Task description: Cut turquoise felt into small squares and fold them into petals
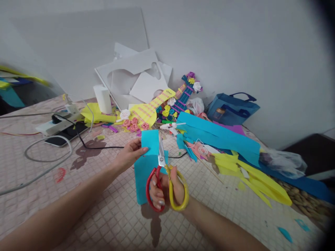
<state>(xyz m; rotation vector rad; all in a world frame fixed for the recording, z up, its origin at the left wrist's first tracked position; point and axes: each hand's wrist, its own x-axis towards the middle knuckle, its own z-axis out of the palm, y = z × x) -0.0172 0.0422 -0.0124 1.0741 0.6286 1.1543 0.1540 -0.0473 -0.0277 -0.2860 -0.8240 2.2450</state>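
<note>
My left hand (133, 152) pinches a small blue piece of paper (150, 141) by its left edge, holding it above the table. My right hand (167, 190) grips scissors (161, 159) with one red and one yellow handle, fingers and thumb through the loops. The slightly parted blades point away from me along the paper's right edge; whether they are cutting into it I cannot tell. Below, a larger blue sheet (141, 184) lies on the table, partly covered by the scissors and right hand.
Beyond my hands lie a white glue gun (171, 128), a yellow paper guitar (146, 113) and paper roses (134, 123). Blue paper strips (217, 134) and yellow paper (251, 176) spread rightward. A power strip (53, 124), cables and a phone (66, 135) are at left; a blue bag (230, 108) stands behind.
</note>
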